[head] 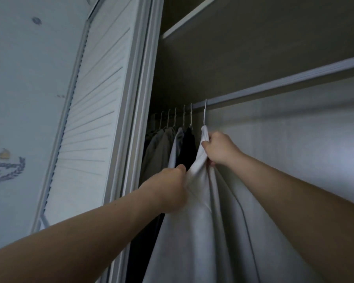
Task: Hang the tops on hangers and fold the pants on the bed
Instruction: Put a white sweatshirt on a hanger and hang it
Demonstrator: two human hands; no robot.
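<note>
Nothing readable from where I'm watching, honestly. The only sign-like thing is a bluish wreath decal (10, 169) on the left wall, and I can't make out any letters on it.

Home — wardrobe rail (274, 85); hung clothes (161, 150)

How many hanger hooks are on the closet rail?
6. Five hooks crowd the left end of the rail above the hanging clothes; the sixth hook stands apart to their right, carrying the white top. More may hide in the dark left corner.
</note>
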